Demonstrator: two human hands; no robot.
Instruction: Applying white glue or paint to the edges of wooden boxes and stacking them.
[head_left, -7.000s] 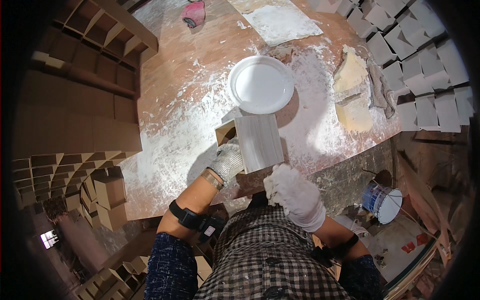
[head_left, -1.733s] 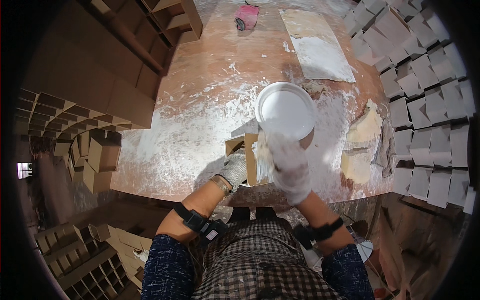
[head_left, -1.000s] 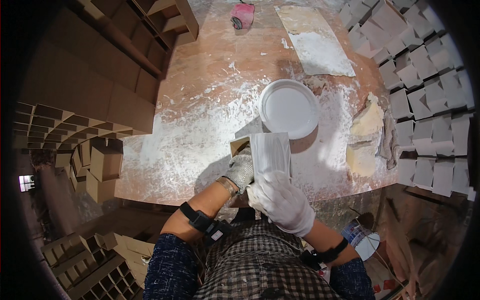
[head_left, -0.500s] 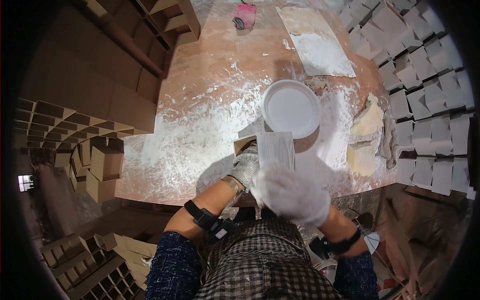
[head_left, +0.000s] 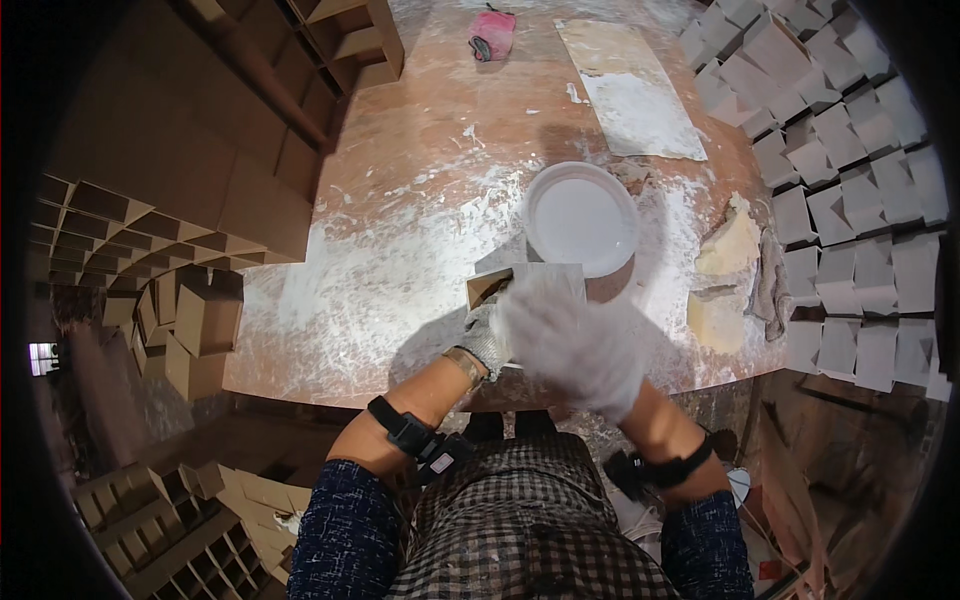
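Your right hand (head_left: pixel 575 345) has slid up over the white slab (head_left: pixel 545 285) and looks blurry, fingers spread flat, rubbing it, while your left hand (head_left: pixel 488 335) grips its edge beside the white bowl (head_left: pixel 582 218).

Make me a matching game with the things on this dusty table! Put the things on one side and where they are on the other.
Things:
1. white bowl
2. pink object
3. yellow sponges
4. grey rows of blocks

Places:
A. far end of the table
B. just beyond both gloved hands
C. off the table's right edge
D. on the table, right of the bowl

Pairs: 1-B, 2-A, 3-D, 4-C
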